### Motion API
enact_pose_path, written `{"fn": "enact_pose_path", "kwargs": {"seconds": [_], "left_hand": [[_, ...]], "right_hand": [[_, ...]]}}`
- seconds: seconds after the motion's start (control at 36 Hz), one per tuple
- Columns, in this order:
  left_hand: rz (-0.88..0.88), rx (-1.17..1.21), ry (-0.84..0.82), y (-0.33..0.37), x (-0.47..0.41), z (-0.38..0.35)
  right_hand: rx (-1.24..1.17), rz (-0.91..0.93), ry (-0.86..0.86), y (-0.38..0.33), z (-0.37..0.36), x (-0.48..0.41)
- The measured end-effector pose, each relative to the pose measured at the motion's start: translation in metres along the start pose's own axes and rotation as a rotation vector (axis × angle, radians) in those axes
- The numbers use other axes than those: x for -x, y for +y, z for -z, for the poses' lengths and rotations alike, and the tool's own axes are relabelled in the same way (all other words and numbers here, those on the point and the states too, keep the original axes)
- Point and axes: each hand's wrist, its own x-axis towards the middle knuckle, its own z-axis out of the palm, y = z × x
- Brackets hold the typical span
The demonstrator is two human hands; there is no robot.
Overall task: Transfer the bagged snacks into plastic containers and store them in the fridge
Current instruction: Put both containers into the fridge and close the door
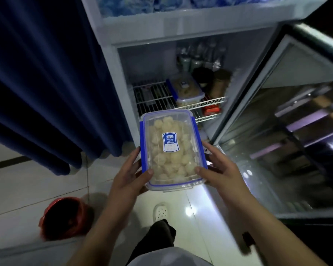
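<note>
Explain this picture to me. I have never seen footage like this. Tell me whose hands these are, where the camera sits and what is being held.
There is no machine here. A person wears one wide-angle camera on the head, looking forward and down, so you see their own two arms. The left hand and right hand grip the near end of a clear plastic container from both sides. It has a blue-edged lid and is full of pale round snacks. Ahead stands an open fridge, its door swung to the right. On its wire shelf lies a second container of the same kind, beside some jars. A red object sits on the tiled floor; I cannot tell what it is.
</note>
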Motion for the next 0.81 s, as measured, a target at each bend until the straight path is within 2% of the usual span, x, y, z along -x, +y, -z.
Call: {"fn": "enact_pose_path", "kwargs": {"seconds": [0.22,0.44,0.61,0.81], "left_hand": [[0.057,0.018,-0.039,-0.002,-0.088,-0.004],[0.087,-0.003,0.010,0.000,-0.125,-0.020],[0.097,0.018,0.129,-0.003,-0.123,-0.043],[0.056,-0.004,0.334,-0.019,-0.128,-0.071]], "right_hand": [[-0.039,-0.067,0.059,-0.004,0.008,-0.075],[-0.051,-0.139,0.047,-0.005,0.023,-0.119],[-0.050,-0.176,-0.085,-0.009,0.040,-0.150],[-0.080,-0.234,-0.162,0.001,0.057,-0.190]]}}
